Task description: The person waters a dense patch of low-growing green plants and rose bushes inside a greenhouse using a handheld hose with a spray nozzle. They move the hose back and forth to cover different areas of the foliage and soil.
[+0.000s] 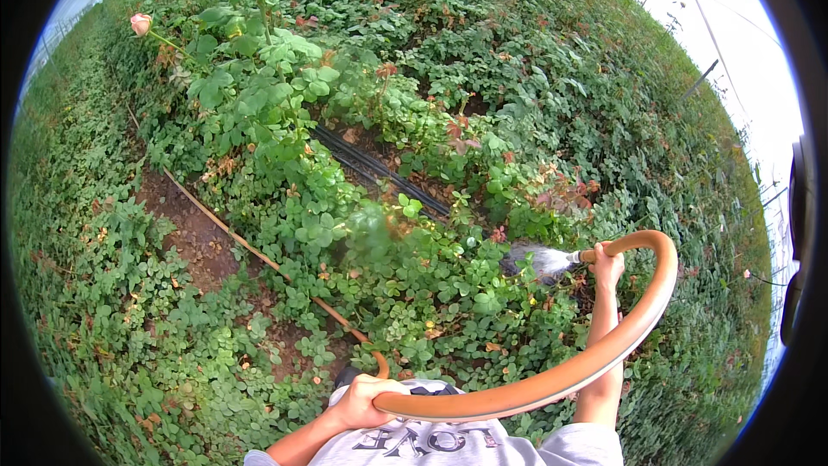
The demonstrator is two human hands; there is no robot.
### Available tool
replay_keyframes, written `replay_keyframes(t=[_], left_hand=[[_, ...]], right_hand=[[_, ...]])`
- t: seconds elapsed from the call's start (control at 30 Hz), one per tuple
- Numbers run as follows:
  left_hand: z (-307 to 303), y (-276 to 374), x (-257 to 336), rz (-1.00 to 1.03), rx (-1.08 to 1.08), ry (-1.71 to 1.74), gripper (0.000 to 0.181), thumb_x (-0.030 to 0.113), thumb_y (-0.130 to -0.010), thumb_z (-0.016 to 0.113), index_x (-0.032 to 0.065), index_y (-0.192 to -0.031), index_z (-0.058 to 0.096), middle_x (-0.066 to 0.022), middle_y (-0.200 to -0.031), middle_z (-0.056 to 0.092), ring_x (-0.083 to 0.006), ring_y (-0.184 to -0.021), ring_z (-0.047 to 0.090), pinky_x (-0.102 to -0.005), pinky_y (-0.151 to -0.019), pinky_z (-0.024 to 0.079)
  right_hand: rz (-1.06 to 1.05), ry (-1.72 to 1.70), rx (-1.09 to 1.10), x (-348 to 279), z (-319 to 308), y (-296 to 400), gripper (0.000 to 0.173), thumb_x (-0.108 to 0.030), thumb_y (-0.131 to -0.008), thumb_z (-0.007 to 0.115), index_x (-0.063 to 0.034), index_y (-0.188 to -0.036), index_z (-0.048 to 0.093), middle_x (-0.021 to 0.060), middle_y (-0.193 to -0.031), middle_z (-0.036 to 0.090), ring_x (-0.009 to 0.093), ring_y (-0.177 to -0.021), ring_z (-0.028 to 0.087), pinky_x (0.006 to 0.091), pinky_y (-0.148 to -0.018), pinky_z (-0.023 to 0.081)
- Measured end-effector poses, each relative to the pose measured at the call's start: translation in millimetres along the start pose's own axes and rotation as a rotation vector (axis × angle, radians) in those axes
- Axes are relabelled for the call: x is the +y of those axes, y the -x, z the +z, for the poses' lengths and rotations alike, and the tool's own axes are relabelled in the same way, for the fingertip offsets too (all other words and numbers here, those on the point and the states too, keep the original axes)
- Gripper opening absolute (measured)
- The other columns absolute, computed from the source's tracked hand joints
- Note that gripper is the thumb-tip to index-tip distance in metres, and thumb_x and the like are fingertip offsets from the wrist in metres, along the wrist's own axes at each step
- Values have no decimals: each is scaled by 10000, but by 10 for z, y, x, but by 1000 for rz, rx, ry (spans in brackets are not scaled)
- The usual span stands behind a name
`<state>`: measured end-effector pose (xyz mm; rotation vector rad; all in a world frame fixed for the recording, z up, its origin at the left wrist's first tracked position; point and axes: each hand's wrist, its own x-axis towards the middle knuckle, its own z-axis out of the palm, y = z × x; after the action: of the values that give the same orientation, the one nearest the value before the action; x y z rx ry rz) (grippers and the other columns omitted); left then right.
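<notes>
A thick orange hose (530,395) arches in a wide loop from one hand to the other. My left hand (367,401) grips it near my waist. Further out to the right, my right hand (607,265) is closed around the hose just behind its pale nozzle (574,257). A white spray of water (546,260) fans out leftward from the nozzle, low among the leaves of the rose bushes (401,265). Past my left hand the hose continues down to the ground.
A length of hose (252,249) lies along the soil path (194,233) to the left. Black drip pipes (381,171) run between the plant rows. A tall stem with a pink rose (140,24) rises at upper left. Dense foliage surrounds me.
</notes>
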<state>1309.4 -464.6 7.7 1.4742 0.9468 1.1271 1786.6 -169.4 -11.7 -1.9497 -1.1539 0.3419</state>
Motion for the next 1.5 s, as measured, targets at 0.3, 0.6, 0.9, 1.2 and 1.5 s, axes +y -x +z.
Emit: replay_keyframes(t=[0.3,0.6,0.9,1.2,1.5], left_hand=[[27,18,35,39,3,-1,253,-8,-625,705,28,-870,654,-111,-756,666,-270,-685,671,-306,-621,516],[18,188,77,66,95,-72,255,-10,-594,723,35,-835,657,-91,-767,678,-251,-676,668,-301,-624,519],[61,407,78,55,238,-123,225,-4,-596,740,40,-796,648,-75,-747,676,-226,-667,668,-295,-617,516],[66,496,69,79,300,-123,237,-10,-592,733,33,-803,636,-80,-762,676,-227,-672,669,-295,-625,521],[41,546,71,85,314,-143,244,3,-594,734,38,-812,630,-71,-761,676,-215,-665,667,-289,-616,514]], right_hand=[[115,-269,-85,-292,324,96,162,-156,-814,700,-77,-944,643,44,-880,609,133,-704,595,259,-502,511],[81,-590,-273,-1249,1344,370,185,-200,-865,670,-91,-996,599,47,-907,620,157,-773,629,256,-570,542],[-21,-708,-361,-2115,2027,620,207,-198,-869,668,-77,-1016,586,48,-922,612,153,-789,615,267,-606,528],[-148,-863,-450,-2857,2225,945,216,-166,-855,679,-32,-995,584,74,-861,633,131,-732,616,254,-544,535],[-148,-881,-425,-3171,2349,977,203,-156,-830,699,-53,-974,598,52,-911,580,123,-727,582,239,-556,526]])
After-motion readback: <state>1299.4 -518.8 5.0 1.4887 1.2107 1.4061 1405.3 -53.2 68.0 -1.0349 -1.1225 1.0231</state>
